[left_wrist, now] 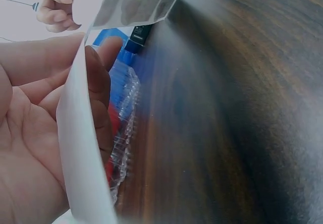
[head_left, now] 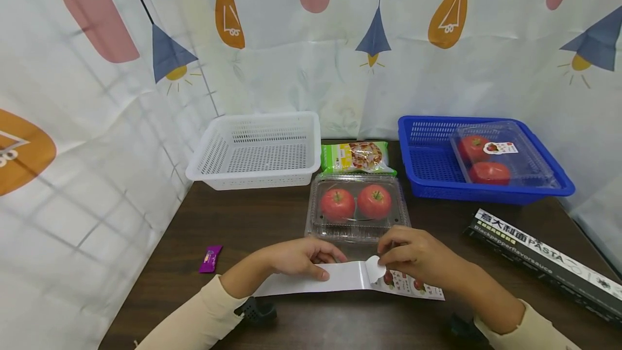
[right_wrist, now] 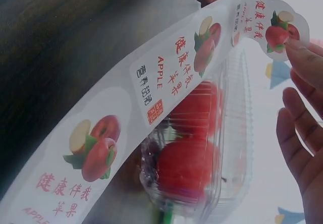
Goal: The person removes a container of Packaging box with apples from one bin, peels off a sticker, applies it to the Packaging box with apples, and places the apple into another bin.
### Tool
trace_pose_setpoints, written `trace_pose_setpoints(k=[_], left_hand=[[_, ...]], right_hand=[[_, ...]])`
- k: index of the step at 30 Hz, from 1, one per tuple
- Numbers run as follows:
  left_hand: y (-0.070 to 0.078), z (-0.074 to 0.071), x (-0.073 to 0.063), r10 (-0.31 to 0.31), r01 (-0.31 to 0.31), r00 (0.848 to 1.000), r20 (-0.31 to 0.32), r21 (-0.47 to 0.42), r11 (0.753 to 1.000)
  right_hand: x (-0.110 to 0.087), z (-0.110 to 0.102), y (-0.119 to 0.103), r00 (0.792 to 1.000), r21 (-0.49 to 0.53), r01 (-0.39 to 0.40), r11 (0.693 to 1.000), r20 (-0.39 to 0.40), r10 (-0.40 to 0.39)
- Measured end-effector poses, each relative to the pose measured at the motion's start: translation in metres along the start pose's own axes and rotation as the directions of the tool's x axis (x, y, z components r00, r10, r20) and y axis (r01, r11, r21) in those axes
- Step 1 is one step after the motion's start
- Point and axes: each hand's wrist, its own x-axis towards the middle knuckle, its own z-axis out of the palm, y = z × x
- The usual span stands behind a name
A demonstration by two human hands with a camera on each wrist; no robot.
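1. Left hand (head_left: 301,257), strip's ten o'clock; fingers loosely curled, gripping the strip.
2. Label strip (head_left: 347,277), dial centre; box of apples (head_left: 357,235) at twelve o'clock.
3. Apple sticker (head_left: 373,269), three o'clock; rounded end lifted, tail seemingly attached; step in hand, apparently peeling; next move likely calls for steady pull, strip taut.
4. Right hand (head_left: 418,255), two o'clock; thumb and finger pinching the sticker.

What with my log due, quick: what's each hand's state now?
Left hand: closed, holding the label strip.
Right hand: closed, pinching an apple sticker.
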Motion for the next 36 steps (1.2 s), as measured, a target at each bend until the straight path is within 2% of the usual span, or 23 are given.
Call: trace_pose_setpoints(k=[7, 11, 15, 18, 22, 25, 27, 30, 32, 36], left_hand=[[-0.002, 0.000, 0.000, -0.015, 0.015, 1.000, -0.024, 0.025, 1.000], [-0.002, 0.000, -0.001, -0.015, 0.017, 0.999, -0.036, 0.051, 0.999], [-0.004, 0.000, 0.001, -0.001, 0.007, 0.999, -0.043, 0.141, 0.990], [-0.008, 0.001, 0.002, 0.012, -0.001, 0.999, -0.047, 0.233, 0.972], [-0.012, 0.003, 0.004, 0.005, 0.008, 0.999, -0.046, 0.289, 0.957], [-0.013, 0.006, 0.006, -0.005, 0.022, 0.999, -0.050, 0.331, 0.943], [-0.013, 0.007, 0.007, -0.008, 0.029, 0.998, -0.058, 0.377, 0.926], [-0.011, 0.009, 0.006, -0.013, 0.046, 0.997, -0.074, 0.453, 0.890], [-0.009, 0.009, 0.005, -0.014, 0.050, 0.997, -0.077, 0.491, 0.870], [-0.006, 0.008, -0.003, -0.016, 0.046, 0.998, -0.061, 0.544, 0.838]], right_hand=[[-0.001, -0.005, 0.004, 1.000, -0.033, 0.001, 0.999, 0.003, -0.001], [0.001, -0.008, 0.008, 0.999, -0.055, 0.045, 0.997, -0.025, -0.046], [0.004, -0.012, 0.012, 0.990, -0.080, 0.119, 0.990, -0.063, -0.124], [0.006, -0.015, 0.013, 0.986, -0.104, 0.138, 0.985, -0.075, -0.146], [0.005, -0.019, 0.012, 0.996, -0.106, 0.065, 0.992, -0.049, -0.071], [0.004, -0.021, 0.010, 0.998, -0.107, -0.065, 0.992, -0.017, 0.064], [0.003, -0.022, 0.008, 0.987, -0.106, -0.160, 0.981, 0.002, 0.161], [0.003, -0.021, 0.005, 0.956, -0.095, -0.291, 0.952, 0.009, 0.293], [0.002, -0.021, 0.005, 0.938, -0.090, -0.345, 0.934, -0.007, 0.346], [0.003, -0.020, 0.007, 0.917, -0.093, -0.399, 0.912, -0.046, 0.396]])
